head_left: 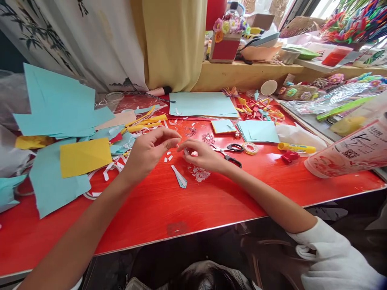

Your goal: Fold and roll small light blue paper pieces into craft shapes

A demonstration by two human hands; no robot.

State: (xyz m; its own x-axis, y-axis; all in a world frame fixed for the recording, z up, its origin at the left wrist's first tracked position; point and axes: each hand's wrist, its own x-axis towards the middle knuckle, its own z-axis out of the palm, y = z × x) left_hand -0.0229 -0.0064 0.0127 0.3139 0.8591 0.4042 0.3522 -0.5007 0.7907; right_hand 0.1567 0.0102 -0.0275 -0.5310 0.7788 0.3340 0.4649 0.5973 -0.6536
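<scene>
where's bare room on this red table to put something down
Bare patch: the red table front strip, between the folded blue scrap and the near edge. Crowded: paper sheets left, scissors, tape roll, glue stick right.

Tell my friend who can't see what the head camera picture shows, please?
Two bare hands, the left hand and right hand, meet fingertip to fingertip over a red table, pinching something too small to identify. Scissors, a glue stick and blue paper sheets lie around them.

Both my arms are stretched out in front, left hand (149, 151) and right hand (202, 155) nearly touching at the fingertips, fingers pinched together.
</scene>
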